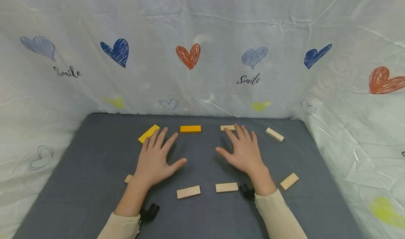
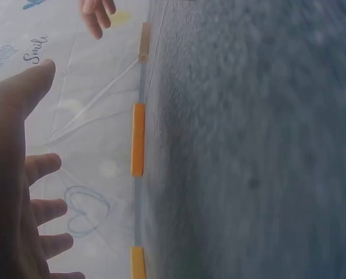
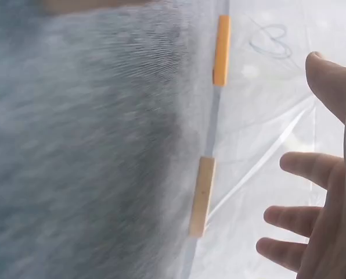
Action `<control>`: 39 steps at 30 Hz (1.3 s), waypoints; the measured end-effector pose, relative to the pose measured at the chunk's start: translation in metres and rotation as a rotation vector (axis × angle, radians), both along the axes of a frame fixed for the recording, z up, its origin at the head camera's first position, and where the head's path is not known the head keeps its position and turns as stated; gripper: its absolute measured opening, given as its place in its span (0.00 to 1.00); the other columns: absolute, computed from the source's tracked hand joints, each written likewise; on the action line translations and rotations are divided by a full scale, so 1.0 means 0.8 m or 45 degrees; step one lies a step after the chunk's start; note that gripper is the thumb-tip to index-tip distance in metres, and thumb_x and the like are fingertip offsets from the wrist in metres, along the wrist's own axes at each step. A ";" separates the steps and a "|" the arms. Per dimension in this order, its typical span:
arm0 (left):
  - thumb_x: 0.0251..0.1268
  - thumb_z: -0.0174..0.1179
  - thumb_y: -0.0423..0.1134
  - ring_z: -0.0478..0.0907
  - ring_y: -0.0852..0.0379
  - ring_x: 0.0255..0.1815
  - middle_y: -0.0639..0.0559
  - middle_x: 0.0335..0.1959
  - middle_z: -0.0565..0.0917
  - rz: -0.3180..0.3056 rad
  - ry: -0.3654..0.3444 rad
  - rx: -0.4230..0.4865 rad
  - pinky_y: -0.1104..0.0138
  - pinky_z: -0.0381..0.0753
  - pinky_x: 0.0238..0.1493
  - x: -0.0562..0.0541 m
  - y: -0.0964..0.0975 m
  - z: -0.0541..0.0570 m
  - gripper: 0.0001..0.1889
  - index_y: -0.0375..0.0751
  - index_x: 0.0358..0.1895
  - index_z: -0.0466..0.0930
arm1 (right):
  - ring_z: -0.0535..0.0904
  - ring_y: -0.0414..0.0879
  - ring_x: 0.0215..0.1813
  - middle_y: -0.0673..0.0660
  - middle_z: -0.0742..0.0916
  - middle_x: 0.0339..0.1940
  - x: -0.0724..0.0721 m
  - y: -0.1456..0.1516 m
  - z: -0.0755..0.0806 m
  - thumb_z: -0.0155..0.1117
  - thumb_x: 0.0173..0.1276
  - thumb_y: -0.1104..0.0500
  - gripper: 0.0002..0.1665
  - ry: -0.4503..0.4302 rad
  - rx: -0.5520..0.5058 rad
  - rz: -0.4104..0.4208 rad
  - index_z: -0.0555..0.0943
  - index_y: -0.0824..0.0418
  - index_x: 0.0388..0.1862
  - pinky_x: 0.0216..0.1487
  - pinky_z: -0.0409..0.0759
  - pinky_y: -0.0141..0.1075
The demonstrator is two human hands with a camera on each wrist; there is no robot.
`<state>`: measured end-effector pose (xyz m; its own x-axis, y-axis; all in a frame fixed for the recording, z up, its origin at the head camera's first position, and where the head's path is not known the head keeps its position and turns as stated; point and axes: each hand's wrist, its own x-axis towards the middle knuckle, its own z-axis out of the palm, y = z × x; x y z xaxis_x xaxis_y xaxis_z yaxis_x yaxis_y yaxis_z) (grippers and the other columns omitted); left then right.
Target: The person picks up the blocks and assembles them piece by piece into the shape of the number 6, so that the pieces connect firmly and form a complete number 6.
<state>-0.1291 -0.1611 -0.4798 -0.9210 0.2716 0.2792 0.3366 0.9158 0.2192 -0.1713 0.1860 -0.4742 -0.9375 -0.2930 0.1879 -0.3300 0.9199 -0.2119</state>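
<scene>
My left hand point(image 1: 155, 163) hovers palm down with its fingers spread, holding nothing. Its fingertips partly cover a yellow block point(image 1: 148, 133) at the back left. My right hand point(image 1: 245, 151) is spread as well, with nothing in it, and its fingers overlap a pale wooden block point(image 1: 227, 127) at the back. Between the two hands, farther back, lies an orange block point(image 1: 190, 129), which the left wrist view and the right wrist view both show too. Beneath my left wrist a pale block point(image 1: 128, 178) is mostly hidden.
More pale wooden blocks lie around: one at the back right point(image 1: 274, 134), one at the right point(image 1: 289, 181), and two near the front, a left block point(image 1: 188, 192) and a right block point(image 1: 226, 187). A white sheet with printed hearts point(image 1: 188, 56) hangs behind the grey tabletop point(image 1: 196, 158).
</scene>
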 end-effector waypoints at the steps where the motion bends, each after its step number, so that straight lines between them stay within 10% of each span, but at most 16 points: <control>1: 0.67 0.57 0.81 0.48 0.33 0.89 0.41 0.89 0.57 0.000 -0.003 0.008 0.30 0.53 0.82 0.001 -0.003 0.001 0.53 0.55 0.88 0.64 | 0.57 0.69 0.87 0.65 0.65 0.88 -0.002 -0.002 0.002 0.55 0.72 0.17 0.56 -0.003 -0.004 0.007 0.69 0.48 0.87 0.81 0.50 0.75; 18: 0.69 0.73 0.58 0.72 0.32 0.76 0.37 0.75 0.76 0.126 -0.071 0.147 0.30 0.69 0.72 0.054 -0.074 0.011 0.39 0.46 0.80 0.75 | 0.72 0.61 0.81 0.63 0.76 0.81 -0.047 -0.080 0.018 0.64 0.78 0.30 0.46 0.001 -0.277 0.198 0.74 0.54 0.83 0.80 0.67 0.64; 29: 0.68 0.76 0.56 0.80 0.31 0.65 0.38 0.68 0.83 0.243 -0.125 0.170 0.31 0.78 0.58 0.099 -0.096 0.005 0.33 0.41 0.70 0.85 | 0.73 0.54 0.80 0.54 0.78 0.80 -0.049 -0.162 0.008 0.68 0.80 0.36 0.41 -0.241 -0.555 0.342 0.74 0.53 0.83 0.80 0.71 0.57; 39: 0.70 0.73 0.63 0.74 0.22 0.64 0.25 0.67 0.75 0.437 -0.342 0.364 0.28 0.76 0.59 0.127 -0.093 0.002 0.44 0.32 0.76 0.75 | 0.74 0.49 0.79 0.53 0.77 0.80 -0.063 -0.231 0.014 0.69 0.81 0.41 0.39 -0.241 -0.471 0.509 0.73 0.54 0.84 0.78 0.74 0.46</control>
<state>-0.0274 -0.2351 -0.4781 -0.9931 -0.1107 0.0396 -0.0747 0.8545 0.5141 -0.2219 0.0014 -0.4628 -0.7944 -0.5784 0.1852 -0.5621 0.5847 -0.5849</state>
